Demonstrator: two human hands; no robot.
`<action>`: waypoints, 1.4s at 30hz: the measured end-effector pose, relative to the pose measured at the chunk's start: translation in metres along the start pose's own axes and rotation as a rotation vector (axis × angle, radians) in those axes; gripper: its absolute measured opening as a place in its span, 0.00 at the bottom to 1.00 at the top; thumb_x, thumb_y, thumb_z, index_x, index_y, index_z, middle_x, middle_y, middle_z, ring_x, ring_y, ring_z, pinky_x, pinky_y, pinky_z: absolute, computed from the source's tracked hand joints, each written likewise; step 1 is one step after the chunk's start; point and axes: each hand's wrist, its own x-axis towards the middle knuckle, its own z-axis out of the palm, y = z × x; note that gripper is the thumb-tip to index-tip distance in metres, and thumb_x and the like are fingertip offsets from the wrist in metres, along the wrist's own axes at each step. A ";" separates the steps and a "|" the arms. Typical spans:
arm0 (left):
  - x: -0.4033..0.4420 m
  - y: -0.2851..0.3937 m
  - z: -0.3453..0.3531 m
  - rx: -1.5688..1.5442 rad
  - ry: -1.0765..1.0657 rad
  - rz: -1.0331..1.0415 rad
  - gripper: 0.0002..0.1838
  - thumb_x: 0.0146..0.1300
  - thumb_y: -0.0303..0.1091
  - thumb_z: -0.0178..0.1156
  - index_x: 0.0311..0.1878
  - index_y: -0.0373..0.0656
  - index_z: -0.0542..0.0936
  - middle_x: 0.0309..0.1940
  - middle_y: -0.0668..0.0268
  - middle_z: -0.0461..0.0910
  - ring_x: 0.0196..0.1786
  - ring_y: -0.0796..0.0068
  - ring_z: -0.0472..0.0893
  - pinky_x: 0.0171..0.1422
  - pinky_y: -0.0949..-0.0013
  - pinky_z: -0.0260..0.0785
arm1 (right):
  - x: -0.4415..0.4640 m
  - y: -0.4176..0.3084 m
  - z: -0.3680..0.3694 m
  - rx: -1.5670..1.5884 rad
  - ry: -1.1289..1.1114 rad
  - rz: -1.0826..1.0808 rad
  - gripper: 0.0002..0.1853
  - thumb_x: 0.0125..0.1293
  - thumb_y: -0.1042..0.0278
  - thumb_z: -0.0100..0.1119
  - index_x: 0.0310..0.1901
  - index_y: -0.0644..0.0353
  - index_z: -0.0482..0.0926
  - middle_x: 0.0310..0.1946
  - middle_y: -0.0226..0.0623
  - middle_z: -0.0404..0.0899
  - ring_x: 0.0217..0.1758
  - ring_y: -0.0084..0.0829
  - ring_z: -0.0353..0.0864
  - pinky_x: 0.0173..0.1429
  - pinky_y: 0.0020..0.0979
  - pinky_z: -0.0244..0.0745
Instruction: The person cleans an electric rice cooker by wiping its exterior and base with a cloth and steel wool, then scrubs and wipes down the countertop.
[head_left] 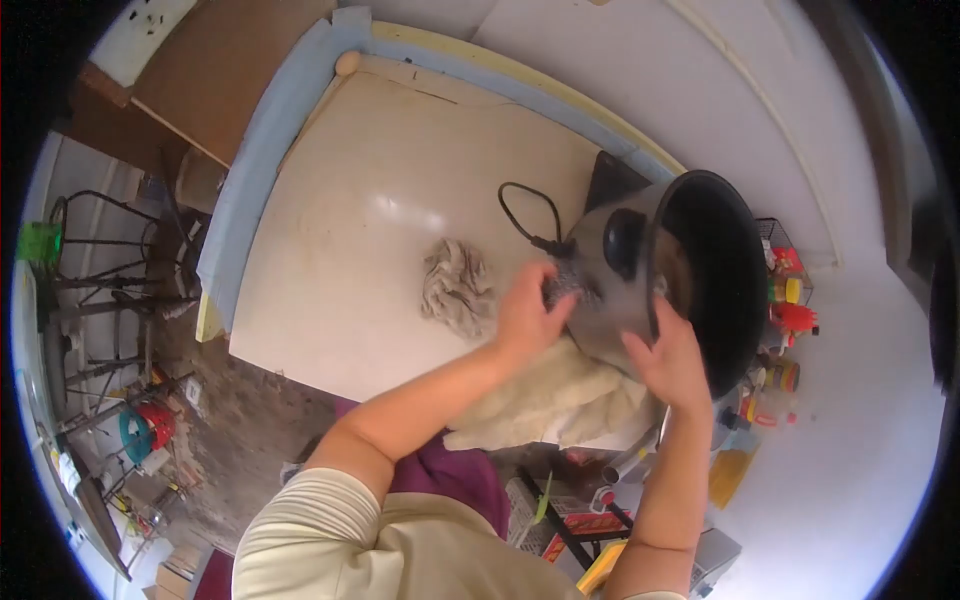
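A large grey electric cooker pot (610, 285) lies tilted on its side at the table's right end, its dark round mouth facing right. A black side handle (625, 243) and a black power cord (515, 190) show on its outer wall. My right hand (672, 355) grips the lower rim, thumb outside and fingers reaching in. My left hand (530, 312) is closed on a grey, shiny scrubber (570, 287), which presses against the outer wall near the base. Beneath the pot lies a beige cloth (550, 395). A crumpled grey rag (455, 288) rests left of my left hand.
The pale tabletop (340, 230) has a blue-and-yellow raised border (265, 150) at its back and left. A small round object (347, 64) sits in the far corner. Bottles and jars (790, 318) stand beyond the pot, by the wall. Metal racks (110, 290) are at left.
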 end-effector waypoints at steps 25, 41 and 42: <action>-0.016 -0.017 0.046 -0.131 -0.082 -0.034 0.24 0.50 0.21 0.51 0.54 0.30 0.70 0.41 0.48 0.69 0.40 0.49 0.73 0.44 0.61 0.67 | 0.011 -0.008 -0.005 0.048 -0.006 0.003 0.15 0.52 0.74 0.58 0.41 0.69 0.70 0.29 0.57 0.77 0.37 0.57 0.76 0.40 0.41 0.72; -0.019 -0.018 0.049 0.001 -0.132 -0.223 0.24 0.50 0.21 0.51 0.54 0.29 0.67 0.38 0.46 0.68 0.41 0.45 0.70 0.43 0.54 0.65 | 0.018 -0.005 -0.006 0.013 0.009 0.022 0.16 0.52 0.73 0.58 0.42 0.70 0.70 0.29 0.58 0.76 0.37 0.57 0.76 0.41 0.41 0.71; -0.021 -0.024 0.053 0.027 -0.125 -0.189 0.23 0.51 0.21 0.50 0.53 0.29 0.67 0.39 0.45 0.68 0.41 0.44 0.70 0.43 0.54 0.65 | 0.018 -0.007 -0.006 0.013 0.013 0.020 0.16 0.52 0.73 0.58 0.42 0.70 0.70 0.29 0.58 0.76 0.37 0.58 0.76 0.41 0.41 0.71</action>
